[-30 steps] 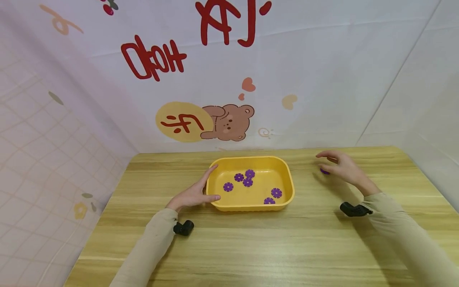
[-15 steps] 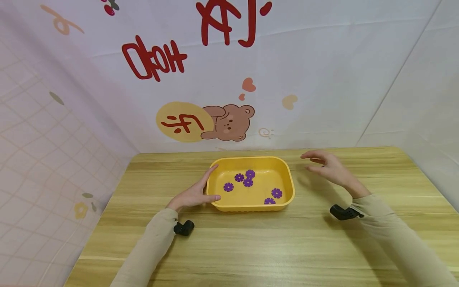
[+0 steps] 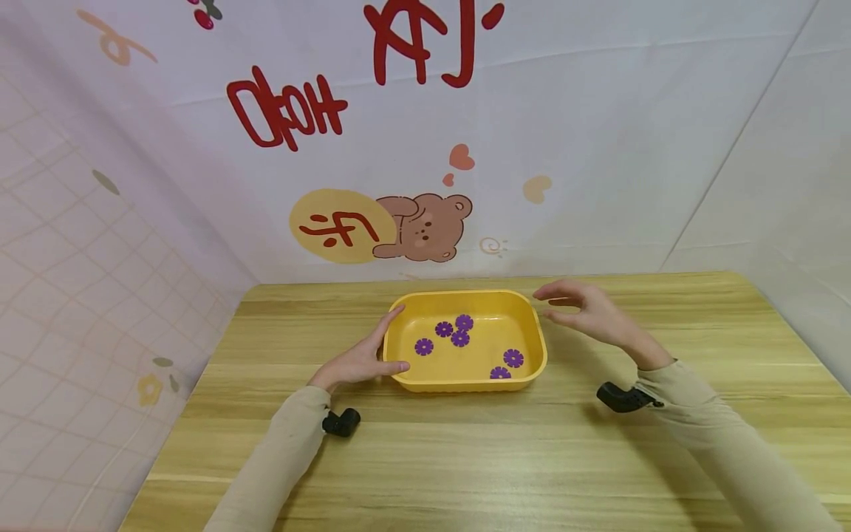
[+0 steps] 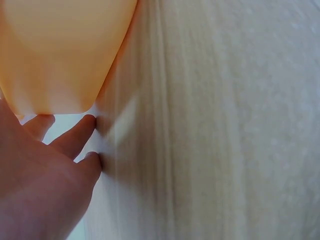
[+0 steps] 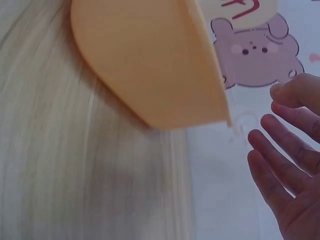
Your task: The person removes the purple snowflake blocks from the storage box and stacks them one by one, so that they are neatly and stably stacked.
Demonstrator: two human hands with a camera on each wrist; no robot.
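A yellow plastic tray (image 3: pixel 465 386) lies on the wooden table with several purple snowflake discs (image 3: pixel 424 346) scattered in it. My left hand (image 3: pixel 355 362) spans the tray's left end, thumb over the front rim and fingers along the side; the left wrist view shows fingertips close under the tray wall (image 4: pixel 55 75). Beside the tray's right end is my right hand (image 3: pixel 592 314), its fingertips right at the rim. In the right wrist view its fingers (image 5: pixel 275 160) are spread, and no disc shows among them.
The wooden table (image 3: pixel 479 465) runs back to a white wall cloth (image 3: pixel 598 185) printed with a bear and red characters. A black wrist device (image 3: pixel 342 423) sits at the left cuff, another wrist device (image 3: pixel 623 397) at the right.
My right hand has moved left, up to the tray's right end. A purple disc seen below its thumb a second ago is now out of sight. My left hand and the tray stay put.
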